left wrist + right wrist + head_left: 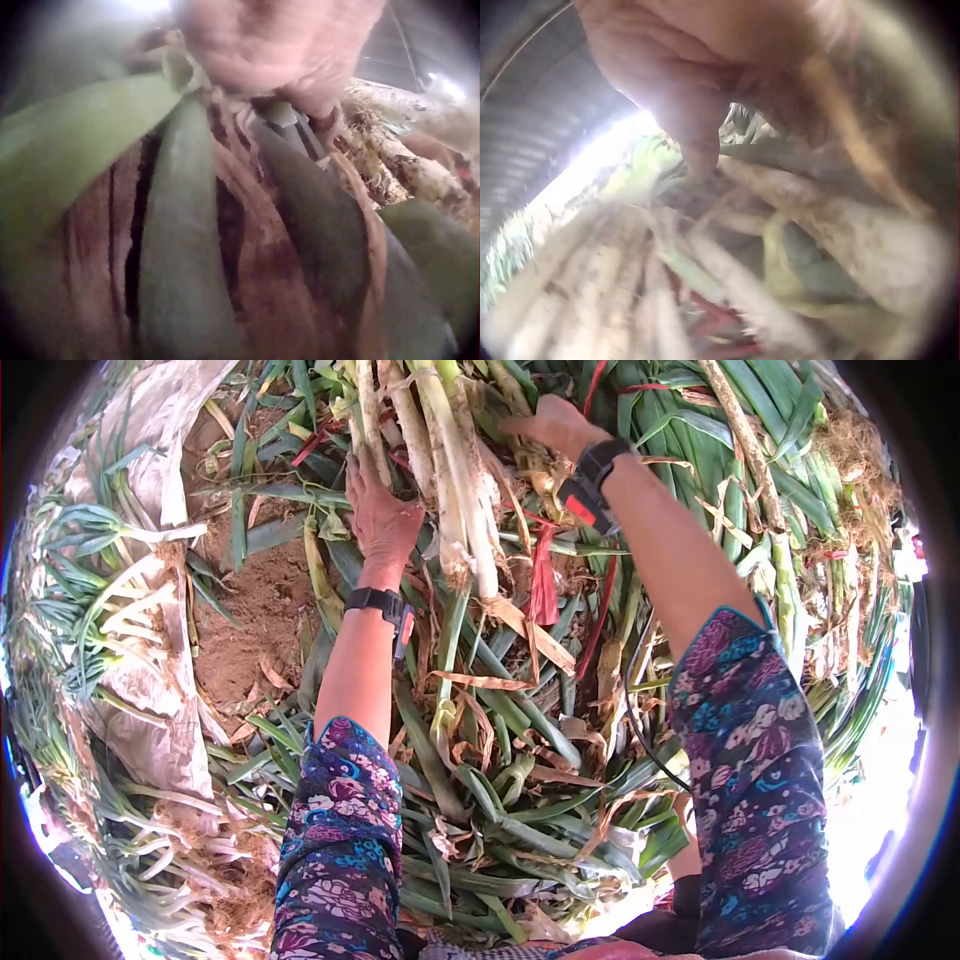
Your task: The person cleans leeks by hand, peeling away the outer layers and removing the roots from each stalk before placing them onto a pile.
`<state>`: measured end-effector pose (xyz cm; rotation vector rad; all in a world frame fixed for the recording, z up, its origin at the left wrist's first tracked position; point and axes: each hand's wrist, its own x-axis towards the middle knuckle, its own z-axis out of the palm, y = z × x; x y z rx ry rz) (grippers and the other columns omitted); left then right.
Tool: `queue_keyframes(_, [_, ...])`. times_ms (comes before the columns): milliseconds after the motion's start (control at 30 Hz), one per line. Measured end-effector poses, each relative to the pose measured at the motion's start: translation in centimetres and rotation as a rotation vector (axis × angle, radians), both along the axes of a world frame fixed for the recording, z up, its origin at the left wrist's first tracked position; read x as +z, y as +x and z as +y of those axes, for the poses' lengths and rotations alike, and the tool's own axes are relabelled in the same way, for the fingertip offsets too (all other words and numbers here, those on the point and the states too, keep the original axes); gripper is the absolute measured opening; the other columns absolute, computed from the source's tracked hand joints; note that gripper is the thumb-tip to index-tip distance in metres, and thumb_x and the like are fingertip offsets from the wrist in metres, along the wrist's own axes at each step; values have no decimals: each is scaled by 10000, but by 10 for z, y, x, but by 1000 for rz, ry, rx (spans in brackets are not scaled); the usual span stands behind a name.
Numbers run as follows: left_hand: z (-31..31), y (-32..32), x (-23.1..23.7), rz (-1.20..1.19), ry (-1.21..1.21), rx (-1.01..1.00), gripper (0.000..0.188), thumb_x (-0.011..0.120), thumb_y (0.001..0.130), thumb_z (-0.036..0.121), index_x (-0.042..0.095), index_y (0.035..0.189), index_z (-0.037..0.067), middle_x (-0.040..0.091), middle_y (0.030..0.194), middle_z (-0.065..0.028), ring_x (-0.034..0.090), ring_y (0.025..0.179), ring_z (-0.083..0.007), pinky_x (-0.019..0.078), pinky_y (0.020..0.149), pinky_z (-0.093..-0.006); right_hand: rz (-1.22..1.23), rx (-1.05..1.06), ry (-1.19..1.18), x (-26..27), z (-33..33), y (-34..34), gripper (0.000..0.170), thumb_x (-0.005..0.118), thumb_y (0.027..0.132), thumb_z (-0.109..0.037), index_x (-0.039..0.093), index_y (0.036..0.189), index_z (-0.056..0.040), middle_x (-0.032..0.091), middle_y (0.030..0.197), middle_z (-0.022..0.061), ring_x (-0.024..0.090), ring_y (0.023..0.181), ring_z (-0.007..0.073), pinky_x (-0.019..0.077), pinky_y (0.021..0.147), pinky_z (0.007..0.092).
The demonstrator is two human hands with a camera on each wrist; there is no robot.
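Observation:
A bunch of thick green onions [450, 470] with pale, soil-marked stalks lies at the upper middle in the head view, root ends toward the person. My left hand [382, 520] is at the bunch's left side, its fingers stretched along the stalks. Below that hand, green and dry leaves [187, 225] fill the left wrist view. To the right of the bunch, my right hand [565, 432] has its thumb and fingers around a single dirty green onion stalk [840, 225]. Several pale stalks [592, 285] lie beside it in the right wrist view.
Loose leaves [510, 830] cover the ground before the person. A red ribbon [543, 580] hangs below the bunch. More green onions lie on a pale sheet [150, 700] at left, near bare soil [262, 610]. A leafy pile with roots [855, 450] stands at right.

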<state>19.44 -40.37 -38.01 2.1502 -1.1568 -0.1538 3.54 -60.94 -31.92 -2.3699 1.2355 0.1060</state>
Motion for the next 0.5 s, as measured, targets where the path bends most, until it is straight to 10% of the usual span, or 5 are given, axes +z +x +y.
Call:
queue_keyframes(200, [-9,15,-2,22,71,9,981,734,620,49,213,1451,19,267,1480,-216,285,1362,-338,312,1087,-425,-183,-345,176,-18,20,-6,635,731,722,-425,607,1131,45,618,1139,249,600,1071,368,482,901,407])
queue_keyframes(300, [-5,27,13,872,-211,-67,827,685,723,171,299,1440,30,418,1408,-179,357,1331,-284,299,1079,-423,-458,-391,411,-11,42,-10,557,745,753,-376,623,1095,46,653,995,152,626,882,254,494,789,372])
queue_keyframes(500, [12,40,40,1069,-99,58,905,671,755,530,349,1413,-1,473,1365,-138,461,1227,-256,319,1040,-402,-842,-421,913,10,112,-11,500,749,781,-349,610,1119,-9,649,933,51,610,769,153,513,706,297])
